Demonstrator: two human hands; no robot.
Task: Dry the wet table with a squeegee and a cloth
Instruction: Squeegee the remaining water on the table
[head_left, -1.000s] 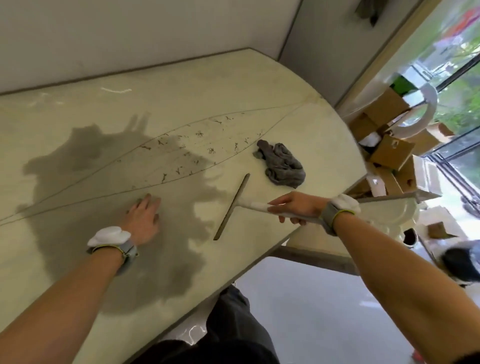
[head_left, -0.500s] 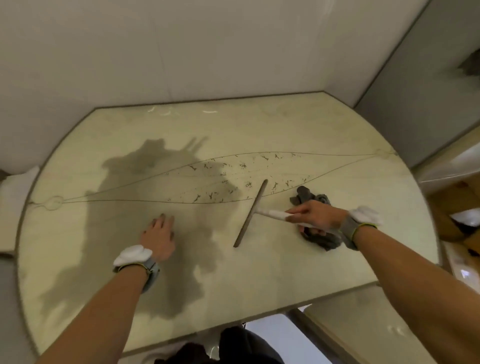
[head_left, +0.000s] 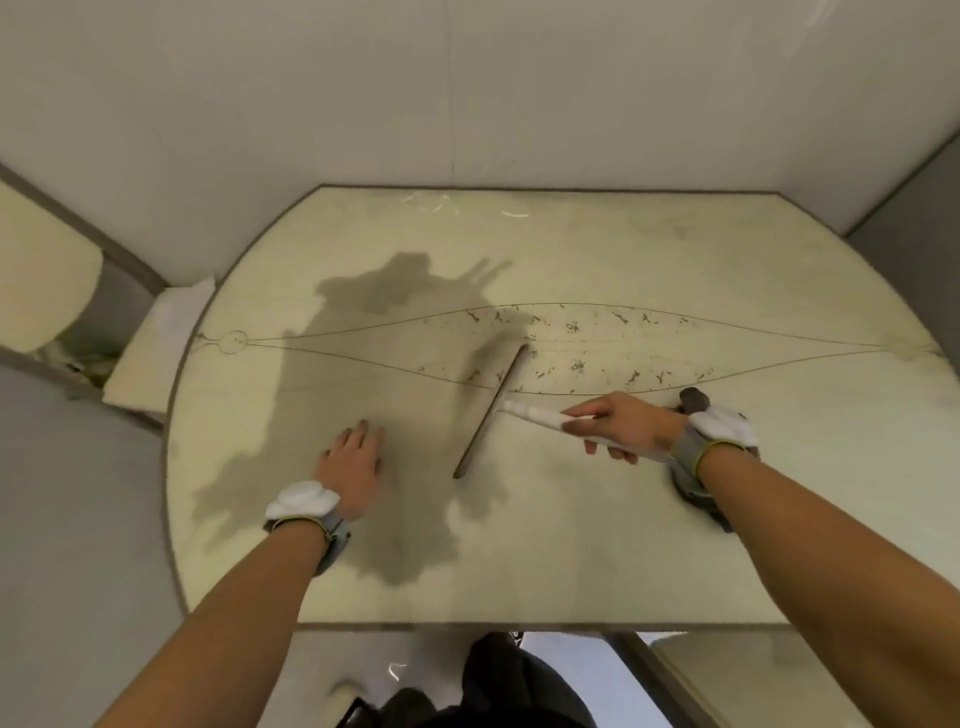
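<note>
The right hand (head_left: 621, 428) has its fingers clamped on the squeegee (head_left: 493, 410) handle, blade at frame centre on the tabletop (head_left: 597, 545). The left hand (head_left: 353, 460) lies flat, fingers apart. The cloth (head_left: 693, 400) hides behind the right wrist. Better to keep the blade flat and pull steadily through the dark wet patch (head_left: 374, 312).

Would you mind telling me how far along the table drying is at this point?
Early to midway, by the look of it. The right part of the table already looks pale and dry. In hand: the right hand holds the squeegee, blade on the surface; the left hand lies flat. Left: the big dark wet patch and the cloth pass; it lies mostly hidden behind the right wrist.
</note>
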